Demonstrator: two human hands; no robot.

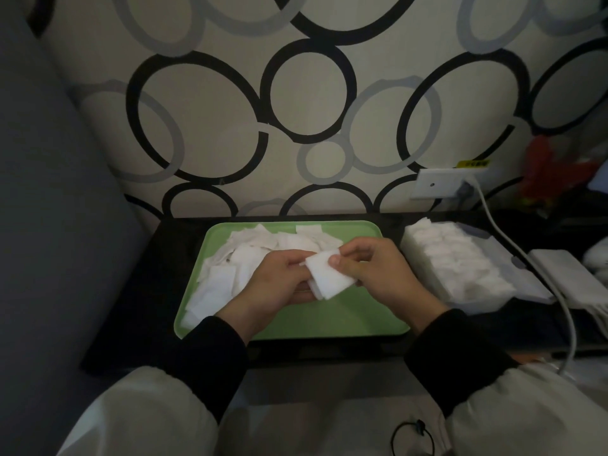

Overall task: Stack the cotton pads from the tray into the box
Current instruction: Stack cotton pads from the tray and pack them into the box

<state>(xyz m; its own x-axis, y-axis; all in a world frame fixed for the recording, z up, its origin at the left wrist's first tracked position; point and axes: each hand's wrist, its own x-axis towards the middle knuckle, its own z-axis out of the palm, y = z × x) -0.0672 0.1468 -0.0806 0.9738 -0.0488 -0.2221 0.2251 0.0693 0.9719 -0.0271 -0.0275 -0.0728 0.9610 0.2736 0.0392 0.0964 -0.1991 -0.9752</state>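
Observation:
A green tray (345, 317) lies on the dark table, with several loose white cotton pads (237, 258) heaped over its left and back parts. Above the tray's middle, both hands hold a small stack of cotton pads (329, 278). My left hand (279, 281) grips the stack from the left and below. My right hand (375, 271) pinches its upper right corner, thumb on top. To the right of the tray stands a clear box (493, 297) with rows of stacked pads (450, 255) in it.
A white cable (526, 258) runs from a wall socket (441, 184) down past the box's right side. A white folded item (572, 278) lies further right. Red objects (552, 172) sit at the back right. A patterned wall rises right behind the table.

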